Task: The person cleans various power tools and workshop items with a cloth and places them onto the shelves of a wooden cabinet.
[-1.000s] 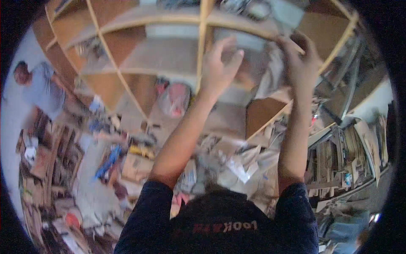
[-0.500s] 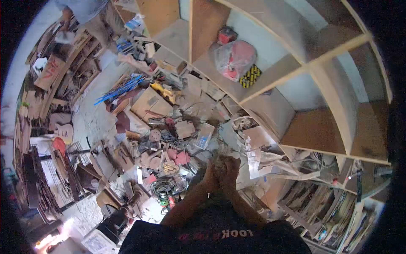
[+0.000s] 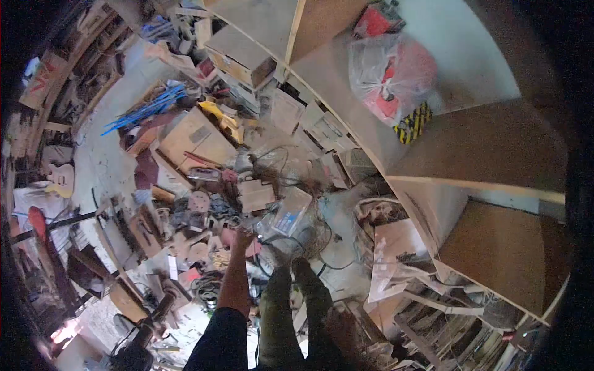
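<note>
My left hand reaches down over the pile on the floor, beside pink-red pieces and just below a square tan block. Its fingers are small and blurred, so what they touch cannot be made out. A clear-topped box with a blue label lies to its right. My right hand cannot be seen. My two legs stand at the lower middle, with a black cable looping near the feet.
A wooden shelf unit at the right holds a red item in a clear plastic bag. Blue strips, a yellow tool and a cardboard box lie left of centre. Wood offcuts fill the lower right.
My hands were together low in front of my body; now my left hand extends down to the floor pile and my right has left the view. The view has shifted closer to the floor.
</note>
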A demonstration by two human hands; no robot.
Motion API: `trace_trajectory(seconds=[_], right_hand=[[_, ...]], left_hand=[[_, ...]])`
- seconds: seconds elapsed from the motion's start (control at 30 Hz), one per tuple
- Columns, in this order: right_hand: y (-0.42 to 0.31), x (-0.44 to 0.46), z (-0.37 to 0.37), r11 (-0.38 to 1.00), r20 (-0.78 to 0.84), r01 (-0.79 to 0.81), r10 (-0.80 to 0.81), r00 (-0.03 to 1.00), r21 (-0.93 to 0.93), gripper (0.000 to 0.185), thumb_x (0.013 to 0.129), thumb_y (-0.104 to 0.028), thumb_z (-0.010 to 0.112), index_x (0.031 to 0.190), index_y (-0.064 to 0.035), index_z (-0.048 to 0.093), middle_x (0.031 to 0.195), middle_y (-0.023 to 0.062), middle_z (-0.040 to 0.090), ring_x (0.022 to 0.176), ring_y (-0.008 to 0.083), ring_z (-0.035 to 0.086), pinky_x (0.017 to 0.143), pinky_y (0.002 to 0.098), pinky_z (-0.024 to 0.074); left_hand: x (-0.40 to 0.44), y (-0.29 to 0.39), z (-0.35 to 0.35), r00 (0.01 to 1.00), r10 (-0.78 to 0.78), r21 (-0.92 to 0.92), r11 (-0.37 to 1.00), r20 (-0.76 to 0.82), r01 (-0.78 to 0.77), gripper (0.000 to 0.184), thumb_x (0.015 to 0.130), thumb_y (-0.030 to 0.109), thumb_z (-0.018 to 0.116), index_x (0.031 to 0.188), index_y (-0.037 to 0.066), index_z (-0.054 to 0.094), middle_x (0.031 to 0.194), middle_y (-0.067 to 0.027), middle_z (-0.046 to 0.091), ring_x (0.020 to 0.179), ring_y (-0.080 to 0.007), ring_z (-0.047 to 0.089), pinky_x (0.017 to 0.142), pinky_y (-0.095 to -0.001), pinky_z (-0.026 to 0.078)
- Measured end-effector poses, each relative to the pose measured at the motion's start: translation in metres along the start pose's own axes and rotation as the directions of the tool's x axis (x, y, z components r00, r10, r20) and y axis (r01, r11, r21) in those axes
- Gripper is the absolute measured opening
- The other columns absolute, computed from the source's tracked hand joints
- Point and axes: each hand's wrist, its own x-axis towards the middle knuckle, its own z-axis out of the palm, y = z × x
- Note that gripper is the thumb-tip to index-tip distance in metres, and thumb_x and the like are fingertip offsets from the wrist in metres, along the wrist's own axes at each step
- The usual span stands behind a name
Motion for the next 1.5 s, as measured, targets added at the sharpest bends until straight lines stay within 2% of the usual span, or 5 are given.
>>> trace_trajectory(seconds=[0.4,0.7,1.0,1.37,1.5], right_hand=[[0.025,0.072,0.044,0.954,0.14,-0.295,0.286,0.948,0.048,0.041,0.086,-0.033,0.058,0.118,-0.0086,0.055,0.11,0.0167,0.058,0.091,0.0341,0.057,0.082,0.0484,0.0451],[0.038,0.078,0.063,0.93,0.178,-0.365,0.351,0.919,0.051,0.04,0.087,-0.034,0.057,0.116,-0.0075,0.056,0.107,0.0166,0.059,0.091,0.0341,0.057,0.082,0.0489,0.045],[0.04,0.07,0.067,0.918,0.164,-0.389,0.374,0.913,0.076,0.039,0.087,-0.035,0.057,0.114,-0.0064,0.058,0.104,0.0164,0.06,0.092,0.0342,0.057,0.082,0.0494,0.045],[0.043,0.037,0.079,0.866,0.11,-0.446,0.432,0.895,0.226,0.038,0.088,-0.036,0.056,0.111,-0.0051,0.059,0.1,0.0162,0.06,0.092,0.0342,0.058,0.082,0.05,0.0448],[0.059,0.051,0.088,0.407,0.305,-0.562,0.542,0.783,0.72,0.038,0.088,-0.036,0.056,0.109,-0.0046,0.06,0.099,0.0161,0.061,0.092,0.0342,0.058,0.082,0.0502,0.0448]], left_hand=[[0.225,0.06,0.042,0.994,0.016,0.047,0.999,-0.111,-0.011,0.116,0.052,0.046,0.086,0.147,0.02,0.027,0.143,-0.0267,0.036,0.13,-0.0439,0.038,0.105,-0.0571,0.034],[0.288,0.007,0.096,0.761,0.592,0.382,0.79,-0.267,-0.48,0.037,0.081,0.03,0.06,0.117,0.019,0.059,0.12,-0.0128,0.055,0.111,-0.0417,0.052,0.09,-0.0559,0.043],[0.206,0.042,0.062,0.706,0.694,0.683,0.584,-0.139,-0.439,0.044,0.074,0.025,0.065,0.118,0.022,0.057,0.123,-0.0176,0.048,0.107,-0.0413,0.053,0.072,-0.0457,0.055],[0.091,0.061,-0.096,0.897,0.435,0.33,0.837,0.08,-0.436,0.061,0.066,0.025,0.072,0.124,0.021,0.054,0.12,-0.0168,0.049,0.105,-0.0381,0.053,0.074,-0.0458,0.056],[0.013,0.122,-0.214,0.861,0.484,0.241,0.827,0.157,-0.509,0.071,0.057,0.031,0.078,0.123,0.022,0.054,0.117,-0.0165,0.052,0.101,-0.0396,0.055,0.077,-0.0488,0.053]])
